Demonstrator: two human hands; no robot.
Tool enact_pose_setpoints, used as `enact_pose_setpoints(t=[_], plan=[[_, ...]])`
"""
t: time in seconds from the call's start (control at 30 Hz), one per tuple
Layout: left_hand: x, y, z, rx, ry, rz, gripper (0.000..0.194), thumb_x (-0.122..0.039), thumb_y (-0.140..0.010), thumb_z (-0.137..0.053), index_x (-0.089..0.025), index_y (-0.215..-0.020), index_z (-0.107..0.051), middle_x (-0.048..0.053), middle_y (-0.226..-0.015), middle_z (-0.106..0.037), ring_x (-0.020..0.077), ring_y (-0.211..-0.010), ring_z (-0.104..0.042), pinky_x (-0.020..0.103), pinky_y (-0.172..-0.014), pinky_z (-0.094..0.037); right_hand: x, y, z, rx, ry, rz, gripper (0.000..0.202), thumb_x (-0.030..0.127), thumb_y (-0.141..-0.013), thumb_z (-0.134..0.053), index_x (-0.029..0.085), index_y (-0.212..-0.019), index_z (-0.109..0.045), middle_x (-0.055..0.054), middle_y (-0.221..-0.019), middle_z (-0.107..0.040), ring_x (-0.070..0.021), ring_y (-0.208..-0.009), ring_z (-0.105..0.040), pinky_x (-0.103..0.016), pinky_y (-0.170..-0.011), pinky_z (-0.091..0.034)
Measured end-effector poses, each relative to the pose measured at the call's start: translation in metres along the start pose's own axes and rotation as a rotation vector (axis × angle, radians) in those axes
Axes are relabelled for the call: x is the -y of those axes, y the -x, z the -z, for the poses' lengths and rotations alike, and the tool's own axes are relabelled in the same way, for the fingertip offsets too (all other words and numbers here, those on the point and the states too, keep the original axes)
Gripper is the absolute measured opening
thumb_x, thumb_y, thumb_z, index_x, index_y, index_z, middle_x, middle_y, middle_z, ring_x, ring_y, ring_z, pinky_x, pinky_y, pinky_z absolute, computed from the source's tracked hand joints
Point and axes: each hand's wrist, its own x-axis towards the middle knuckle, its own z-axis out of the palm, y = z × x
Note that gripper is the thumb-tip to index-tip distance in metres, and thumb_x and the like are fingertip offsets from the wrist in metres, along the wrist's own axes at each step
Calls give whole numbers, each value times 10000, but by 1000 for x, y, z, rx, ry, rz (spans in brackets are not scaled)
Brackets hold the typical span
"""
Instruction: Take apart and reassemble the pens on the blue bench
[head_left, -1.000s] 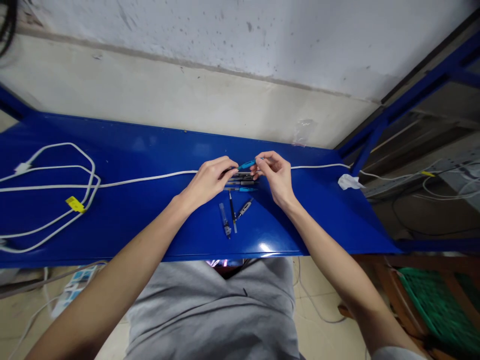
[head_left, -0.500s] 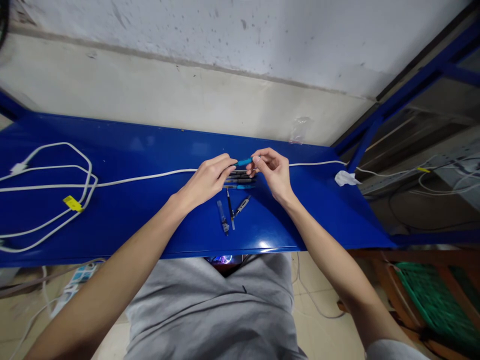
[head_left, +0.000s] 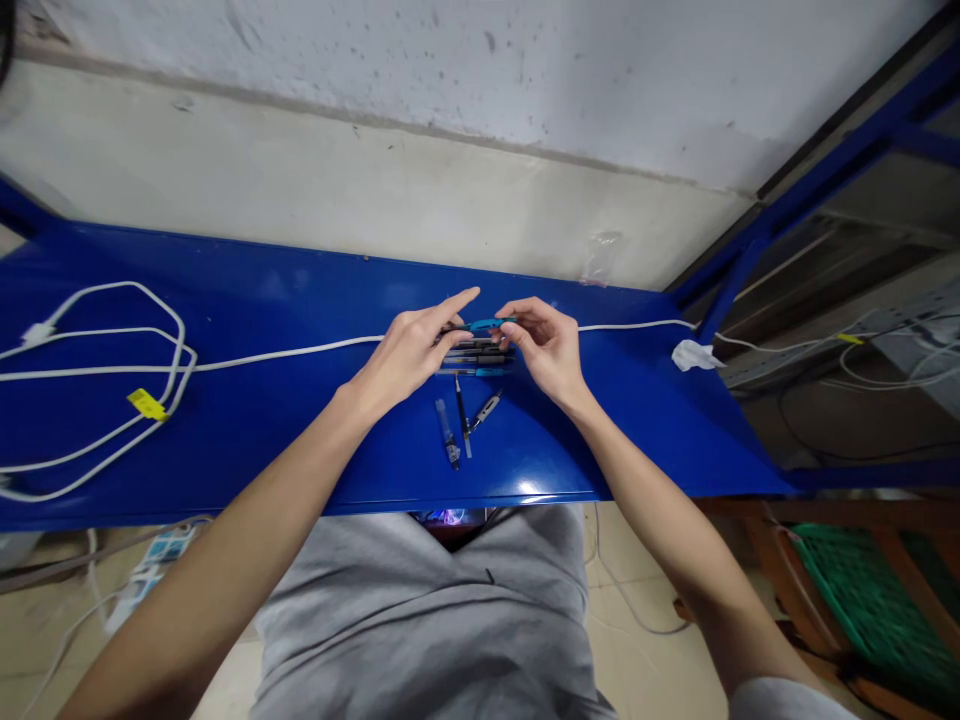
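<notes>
A blue pen (head_left: 486,324) lies level between my two hands, just above the desk. My right hand (head_left: 546,345) pinches its right end with thumb and fingers. Around the pen's left end, my left hand (head_left: 409,350) has its thumb and bent fingers closed, while the index finger points out straight above it. Directly below is a row of several pens (head_left: 480,358), dark ones and one with a blue part, partly covered by my hands. Nearer me lie a clear pen barrel (head_left: 447,432), a slim refill (head_left: 461,418) and a grey pen part (head_left: 486,410).
The blue desk (head_left: 285,430) runs along a stained wall. A white cable (head_left: 300,351) crosses it behind my hands, with loops and a yellow tag (head_left: 147,404) at the left. Crumpled white tissue (head_left: 694,355) sits at the right, by a blue metal frame (head_left: 739,270).
My left index finger has lifted off the pen and straightened. More of the blue pen shows between my hands. The parts on the desk stay where they were.
</notes>
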Motion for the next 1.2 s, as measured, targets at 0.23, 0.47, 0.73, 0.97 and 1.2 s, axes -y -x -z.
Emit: enact_pose_setpoints(t=[0.23,0.47,0.73,0.97,1.2], plan=[[-4,1,3,15,-248,38,357,-449,-1050,-516,-178,-979,-738,47,-834,-745,174,-725,-678,271,-670,-436,2,0,0,-8,11,-56,377,567,-888,-737,209,-973,-654,-14,-790,-724,-138,-684,-673,-296,-672,-562],[-6,3,-1,88,-148,19,271,-349,-1042,-509,-169,-1043,-712,25,-834,-718,146,-674,-614,264,-655,-409,1,4,0,21,158,-70,399,618,-951,-624,223,-915,-580,30,-651,-620,-119,-564,-564,-263,-582,-468],[-4,1,-1,101,-84,-14,296,-310,-1058,-474,-153,-1150,-707,71,-1015,-734,178,-836,-671,284,-747,-475,9,6,2,44,516,7,443,606,-1047,-438,218,-863,-549,44,-621,-468,-121,-573,-402,-279,-594,-308],[-4,0,-1,118,-150,-99,329,-327,-1078,-435,-155,-1118,-713,81,-971,-693,202,-895,-658,306,-796,-485,8,5,1,68,544,-57,636,617,-1048,-407,187,-579,-412,36,-550,-374,-100,-553,-339,-298,-583,-253],[-5,3,-1,37,-165,-59,337,-384,-1069,-486,-175,-1115,-746,59,-951,-737,175,-810,-676,279,-726,-464,12,4,-1,132,386,-37,456,611,-959,-610,169,-929,-720,-13,-820,-677,-131,-688,-560,-260,-651,-406]])
